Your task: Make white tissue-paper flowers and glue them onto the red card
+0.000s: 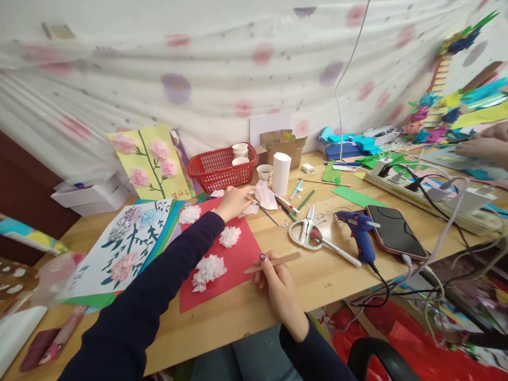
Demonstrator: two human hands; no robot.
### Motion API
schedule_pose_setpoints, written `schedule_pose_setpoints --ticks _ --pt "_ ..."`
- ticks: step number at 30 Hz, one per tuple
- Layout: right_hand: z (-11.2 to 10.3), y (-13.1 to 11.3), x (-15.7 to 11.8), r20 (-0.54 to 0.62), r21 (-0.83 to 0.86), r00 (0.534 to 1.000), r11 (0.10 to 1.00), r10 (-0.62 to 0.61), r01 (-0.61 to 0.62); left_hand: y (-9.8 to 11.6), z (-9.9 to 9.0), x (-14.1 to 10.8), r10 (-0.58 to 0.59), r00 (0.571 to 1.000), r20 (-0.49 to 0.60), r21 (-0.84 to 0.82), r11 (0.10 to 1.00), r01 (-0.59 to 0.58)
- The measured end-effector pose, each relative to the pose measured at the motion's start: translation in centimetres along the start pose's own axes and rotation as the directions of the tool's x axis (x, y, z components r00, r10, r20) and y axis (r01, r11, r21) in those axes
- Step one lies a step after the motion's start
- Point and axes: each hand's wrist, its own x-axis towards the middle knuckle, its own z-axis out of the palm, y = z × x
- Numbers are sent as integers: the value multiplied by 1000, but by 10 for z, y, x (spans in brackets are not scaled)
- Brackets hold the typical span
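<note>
Red paper (242, 251) lies on the wooden table, bearing white crumpled-paper flowers (209, 271). Reaching over its far edge, my left hand (236, 202) has its fingers beside a loose white paper piece (265, 196); whether they pinch any of it cannot be made out. My right hand (280, 288), at the sheet's near right corner, is closed round a flat wooden stick (289, 258) that points left and right. A white paper roll (281, 173) stands behind the loose paper.
Scissors (306, 232), a blue glue gun (359, 233), a phone (397, 230) and a power strip (432, 203) lie to the right. Behind are a red basket (222, 170) and a cup (264, 173). Flower pictures (150, 164) are at left. Another person's hand (486, 145) shows far right.
</note>
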Motion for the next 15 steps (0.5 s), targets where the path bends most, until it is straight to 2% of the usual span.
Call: schedule_pose_setpoints --ticks 2,5,6,8,11,15 --pt "0 0 0 10 -13 1000 1000 -8 8 -1 -14 -9 -46 997 -56 -51 998 43" --pt "-1 0 1 6 -28 1000 999 -21 21 1 -42 -39 -127 985 -113 -154 982 109" --pt "-1 0 2 -2 -29 1000 999 -25 25 2 -52 -52 -172 976 -130 -264 955 133" --pt "-1 -1 3 -15 -18 999 999 -34 33 4 -68 -82 -269 957 -110 -421 885 201" --pt "2 -6 0 -28 20 997 997 -77 77 7 -83 -131 -350 936 -30 -511 811 286" --pt "13 -12 -15 11 49 990 989 -138 137 9 -79 -190 -371 924 90 -573 740 353"
